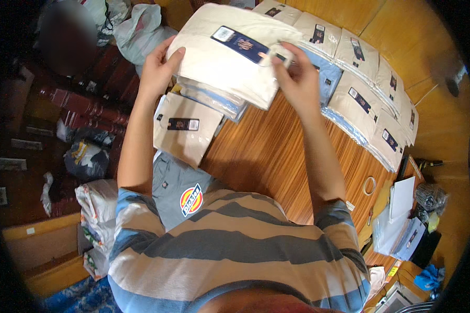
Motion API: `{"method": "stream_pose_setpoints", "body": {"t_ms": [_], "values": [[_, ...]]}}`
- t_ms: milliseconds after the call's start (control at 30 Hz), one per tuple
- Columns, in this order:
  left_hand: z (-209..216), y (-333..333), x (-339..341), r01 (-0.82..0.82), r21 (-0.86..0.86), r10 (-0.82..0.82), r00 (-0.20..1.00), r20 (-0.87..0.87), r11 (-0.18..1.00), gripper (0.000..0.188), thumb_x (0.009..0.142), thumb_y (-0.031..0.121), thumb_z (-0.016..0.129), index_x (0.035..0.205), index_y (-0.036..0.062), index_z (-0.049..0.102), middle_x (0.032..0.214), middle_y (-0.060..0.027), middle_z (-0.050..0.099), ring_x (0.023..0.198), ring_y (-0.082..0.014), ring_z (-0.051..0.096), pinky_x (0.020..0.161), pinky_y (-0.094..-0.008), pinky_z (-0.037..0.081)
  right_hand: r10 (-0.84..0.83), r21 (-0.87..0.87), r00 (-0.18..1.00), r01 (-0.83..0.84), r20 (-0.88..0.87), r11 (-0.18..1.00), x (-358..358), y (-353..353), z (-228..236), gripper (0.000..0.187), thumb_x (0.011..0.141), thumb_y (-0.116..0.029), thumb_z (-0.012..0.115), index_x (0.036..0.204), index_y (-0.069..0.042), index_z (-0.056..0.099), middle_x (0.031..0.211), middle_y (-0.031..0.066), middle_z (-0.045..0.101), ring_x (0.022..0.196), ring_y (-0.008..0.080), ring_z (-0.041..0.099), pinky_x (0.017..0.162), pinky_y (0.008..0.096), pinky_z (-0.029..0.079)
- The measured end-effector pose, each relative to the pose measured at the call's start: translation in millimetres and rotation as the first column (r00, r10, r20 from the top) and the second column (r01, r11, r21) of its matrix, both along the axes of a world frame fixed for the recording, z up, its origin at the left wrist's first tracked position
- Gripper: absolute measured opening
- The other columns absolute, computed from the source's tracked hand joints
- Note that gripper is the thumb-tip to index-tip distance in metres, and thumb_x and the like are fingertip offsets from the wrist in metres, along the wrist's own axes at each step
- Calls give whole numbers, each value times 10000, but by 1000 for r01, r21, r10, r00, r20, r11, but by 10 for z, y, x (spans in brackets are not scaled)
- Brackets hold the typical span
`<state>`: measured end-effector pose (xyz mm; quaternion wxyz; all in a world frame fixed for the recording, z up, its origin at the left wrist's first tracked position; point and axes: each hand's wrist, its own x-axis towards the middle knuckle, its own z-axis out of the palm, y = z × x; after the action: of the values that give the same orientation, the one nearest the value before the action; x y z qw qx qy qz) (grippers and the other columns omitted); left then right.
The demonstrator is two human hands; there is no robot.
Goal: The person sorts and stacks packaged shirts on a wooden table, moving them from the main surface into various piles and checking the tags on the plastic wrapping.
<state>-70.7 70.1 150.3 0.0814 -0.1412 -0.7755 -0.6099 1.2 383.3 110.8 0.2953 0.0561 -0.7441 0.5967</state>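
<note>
Both my hands are on a folded cream garment (209, 55) in a clear bag, with a dark blue label on its front. My left hand (159, 65) grips its left edge, thumb on top. At its right corner my right hand (297, 75) pinches it between thumb and fingers; a small white part with a dark mark shows there, blurred. Right below the garment is a stack of bagged clothes (214, 99), cream and light blue. A single folded beige garment (185, 138) with a dark label lies nearer me, left of the bare wooden tabletop.
Rows of bagged folded garments (352, 96) run along the table's far right. A grey garment (169, 182) with a round printed badge lies by my body. A clear ring (369, 186) sits on the right side. White plastic bags (96, 214) stand at left. Papers (402, 201) are at right.
</note>
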Motion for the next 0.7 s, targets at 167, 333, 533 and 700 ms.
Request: {"method": "stream_pose_setpoints", "body": {"t_ms": [167, 333, 533, 700], "values": [[-618, -564, -782, -74, -276, 68, 997, -31, 958, 532, 923, 331, 734, 1262, -69, 643, 1098, -189, 732, 954, -195, 685, 865, -301, 525, -146, 376, 967, 59, 209, 925, -434, -489, -132, 430, 886, -343, 729, 1200, -54, 683, 641, 129, 648, 542, 202, 642, 535, 351, 495], [-1236, -640, -992, 25, -302, -15, 999, 36, 953, 574, 925, 353, 748, 1320, -43, 618, 1230, -153, 681, 1100, -179, 628, 962, -297, 484, -167, 358, 936, 48, 310, 932, -328, -562, -365, 430, 903, -324, 727, 1220, -40, 671, 688, 136, 675, 607, 228, 677, 589, 351, 519], [-998, -502, -778, 38, -163, -25, 996, 82, 986, 525, 937, 293, 742, 1349, -1, 606, 1305, -160, 637, 1214, -221, 587, 1041, -323, 440, -223, 287, 921, 130, 319, 949, -219, -414, -529, 462, 926, -274, 742, 1299, -34, 612, 653, 86, 621, 559, 164, 583, 563, 318, 486], [-932, -645, -692, 50, -100, -37, 992, 124, 994, 651, 931, 268, 751, 1467, 31, 468, 1417, -199, 534, 1281, -266, 528, 1087, -386, 406, -240, 10, 930, 247, 278, 969, -74, -1, -1119, 338, 964, -164, 704, 1244, 8, 621, 658, -25, 579, 589, 46, 477, 547, 242, 406]]}}
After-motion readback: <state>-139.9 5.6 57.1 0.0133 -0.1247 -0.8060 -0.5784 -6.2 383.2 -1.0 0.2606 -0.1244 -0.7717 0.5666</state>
